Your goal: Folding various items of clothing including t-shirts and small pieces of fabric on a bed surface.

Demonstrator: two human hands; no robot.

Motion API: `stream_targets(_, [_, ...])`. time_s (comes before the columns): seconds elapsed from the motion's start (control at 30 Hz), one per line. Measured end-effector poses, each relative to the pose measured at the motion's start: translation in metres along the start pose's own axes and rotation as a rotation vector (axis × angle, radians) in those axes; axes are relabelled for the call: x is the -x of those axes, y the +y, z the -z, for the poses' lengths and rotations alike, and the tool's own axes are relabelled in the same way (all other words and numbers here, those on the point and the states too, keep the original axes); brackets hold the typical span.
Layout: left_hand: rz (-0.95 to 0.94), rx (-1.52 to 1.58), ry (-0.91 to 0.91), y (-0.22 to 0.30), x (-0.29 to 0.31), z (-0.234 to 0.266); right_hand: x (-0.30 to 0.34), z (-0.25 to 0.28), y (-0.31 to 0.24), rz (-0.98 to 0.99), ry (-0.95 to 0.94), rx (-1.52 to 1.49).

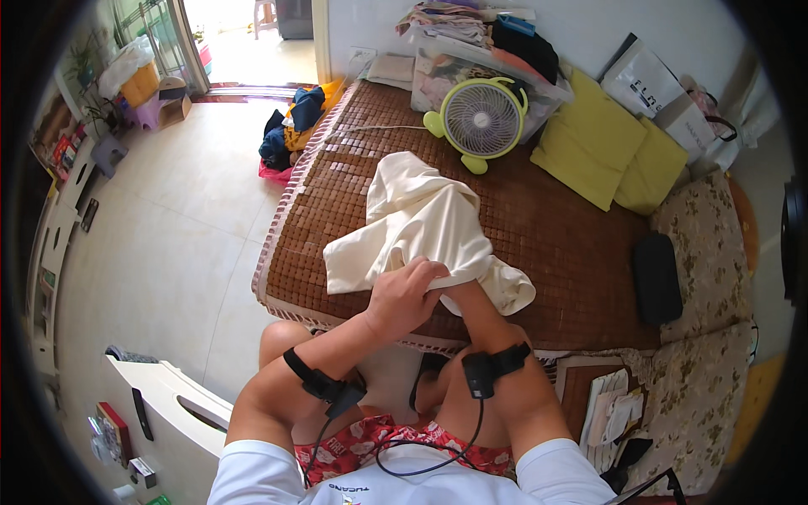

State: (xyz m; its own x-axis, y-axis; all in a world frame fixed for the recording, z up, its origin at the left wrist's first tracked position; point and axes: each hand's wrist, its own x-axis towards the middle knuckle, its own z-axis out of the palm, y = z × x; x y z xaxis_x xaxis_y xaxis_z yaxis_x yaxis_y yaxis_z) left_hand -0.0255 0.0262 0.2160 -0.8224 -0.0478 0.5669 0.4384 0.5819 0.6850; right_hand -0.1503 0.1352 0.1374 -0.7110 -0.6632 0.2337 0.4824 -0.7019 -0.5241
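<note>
A cream-coloured garment lies crumpled on the brown woven bed mat. My left hand grips the garment's near edge, fingers curled over the cloth. My right hand is hidden inside the garment; only its forearm shows, running up into the cloth near the lower right fold. Both wrists carry black bands with cables.
A green and white table fan stands at the back of the bed, by a clear storage box with piled clothes. Yellow-green cushions, a black case, a floral quilt, a clothes heap on the floor, a white cabinet.
</note>
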Motion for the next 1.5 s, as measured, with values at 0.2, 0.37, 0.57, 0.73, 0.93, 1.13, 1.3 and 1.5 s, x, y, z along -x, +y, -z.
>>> stream_targets(0.2, [0.247, -0.161, 0.008, -0.003, -0.005, 0.003, -0.014, -0.034, -0.015, 0.048, 0.155, 1.238])
stream_targets(0.37, [0.393, -0.170, -0.046, -0.006, -0.006, 0.003, -0.001, -0.060, -0.019, -0.188, 0.282, 0.029])
stream_targets(0.57, [0.064, 0.112, 0.122, -0.005, -0.002, -0.003, 0.005, -0.044, -0.009, -0.163, 0.126, -0.064])
stream_targets(0.73, [0.185, 0.462, 0.123, 0.000, 0.009, -0.004, 0.007, -0.010, -0.005, 0.090, -0.085, 1.440])
stream_targets(0.93, [0.147, -0.027, -0.251, 0.017, -0.004, -0.003, 0.003, 0.028, -0.007, -0.014, 0.105, 0.496])
stream_targets(1.13, [0.401, -0.143, -0.033, -0.008, -0.014, -0.004, -0.009, -0.036, -0.006, -0.105, 0.562, 0.286])
stream_targets(1.3, [0.031, -0.122, -0.098, -0.001, -0.012, -0.005, -0.003, -0.023, -0.017, -0.076, 0.447, 0.022])
stream_targets(1.5, [0.379, 0.473, -0.061, -0.004, -0.003, -0.013, -0.001, -0.032, -0.031, -0.158, 0.491, 0.133])
